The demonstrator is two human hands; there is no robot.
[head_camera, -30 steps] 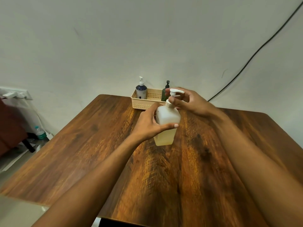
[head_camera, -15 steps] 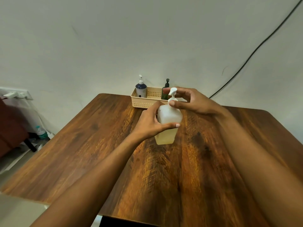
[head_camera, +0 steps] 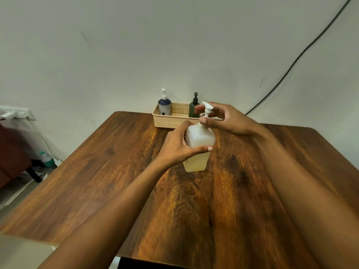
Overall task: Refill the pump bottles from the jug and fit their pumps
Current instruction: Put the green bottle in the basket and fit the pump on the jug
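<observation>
A square translucent white bottle [head_camera: 200,138], with pale yellow liquid in its lower part, stands on the wooden table [head_camera: 116,171]. My left hand [head_camera: 177,146] wraps around its body from the left. The fingers of my right hand [head_camera: 227,121] pinch the collar of its white pump [head_camera: 206,110] at the bottle neck. The pump nozzle points left and away. No jug is in view.
A cream perforated basket [head_camera: 171,121] sits at the table's far edge against the wall. It holds a dark blue pump bottle [head_camera: 164,105] and a dark green pump bottle [head_camera: 193,107]. A black cable [head_camera: 291,63] runs down the wall at right. A water bottle [head_camera: 46,159] stands on the floor at left.
The pump head has turned from pointing right to pointing left and away, as my right hand's fingers shifted around the collar. My left hand kept its hold on the bottle.
</observation>
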